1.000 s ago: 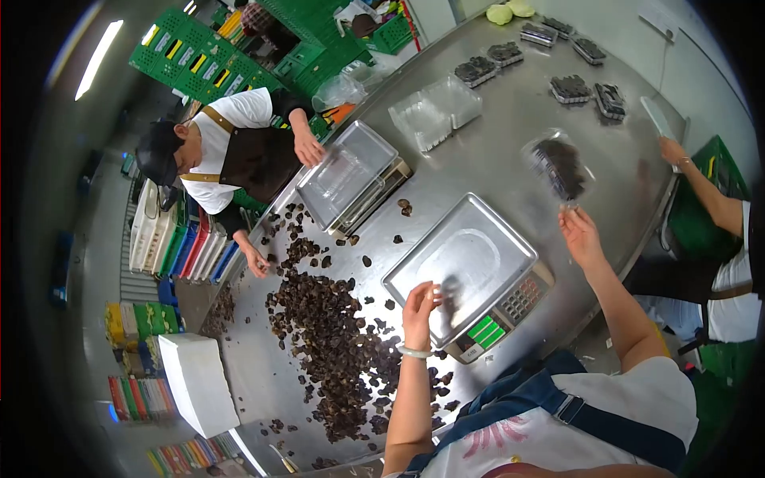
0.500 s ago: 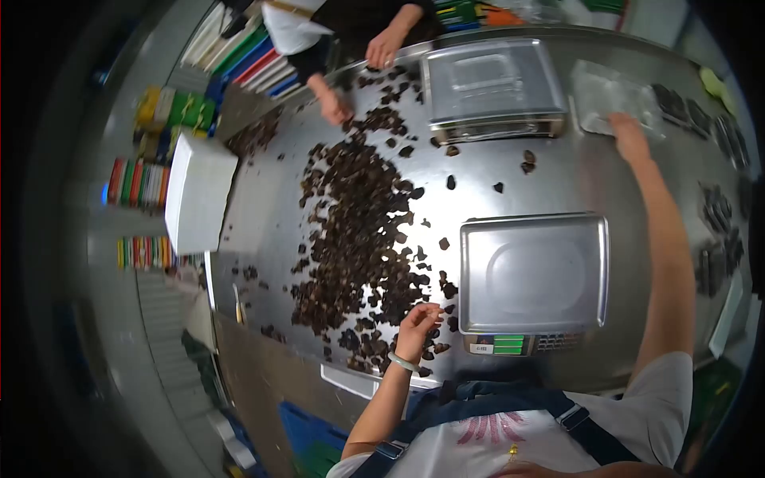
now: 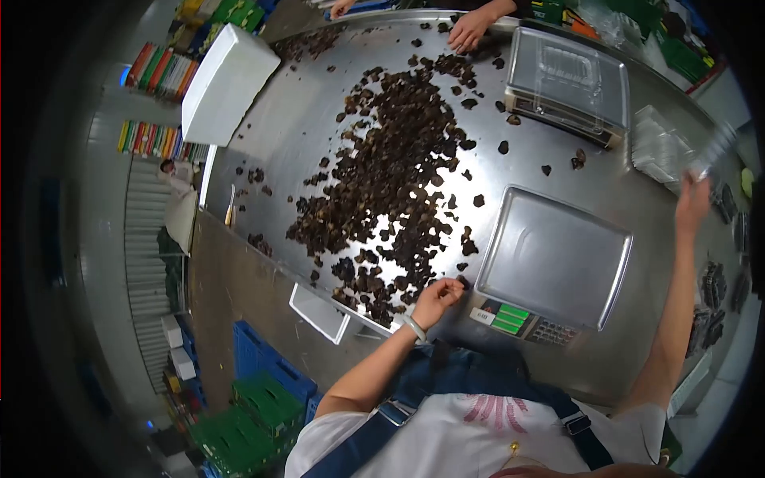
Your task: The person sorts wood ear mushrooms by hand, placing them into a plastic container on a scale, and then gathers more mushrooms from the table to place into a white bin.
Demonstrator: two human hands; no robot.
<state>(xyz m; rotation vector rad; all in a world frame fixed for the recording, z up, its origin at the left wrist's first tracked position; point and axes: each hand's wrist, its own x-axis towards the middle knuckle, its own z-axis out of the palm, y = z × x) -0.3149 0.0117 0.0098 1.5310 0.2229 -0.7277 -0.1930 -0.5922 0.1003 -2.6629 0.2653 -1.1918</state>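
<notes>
**Two hands at the mushroom table**

Shiny steel covers the big table (image 3: 275, 139), and it is messy with dark bits.

The left hand (image 3: 437, 296) rests low on the table, close to the person's body. Its fingers are curled and the tips are bunched on one small mushroom piece (image 3: 463, 280). The bit is too small to tell if it is off the table. A pale bracelet (image 3: 414, 327) sits on that wrist.

Just to the right of this hand stands a scale (image 3: 554, 255) with a flat, bare metal plate. The mushroom piece lies right by the scale's near corner. Past the left fingertips spreads a big pile of dried black mushrooms (image 3: 390, 175).

The right hand (image 3: 692, 204) is stretched out far, well apart from the left hand, on the other side of the scale. It is blurry. A clear tray (image 3: 715, 150) is right at its fingertips, up off the table and blurry too. I cannot tell how the fingers close on it. Just to the left of this hand is a stack of clear trays (image 3: 657, 143). Nearer to the body than this hand are some filled trays (image 3: 715, 283) with dark stuff inside.

Farther off, beyond both hands, a second scale (image 3: 567, 84) has a see-through tray on top. A co-worker's hand (image 3: 467, 32) touches the far edge of the pile. Way off to the left sits a white foam box (image 3: 227, 80).
</notes>
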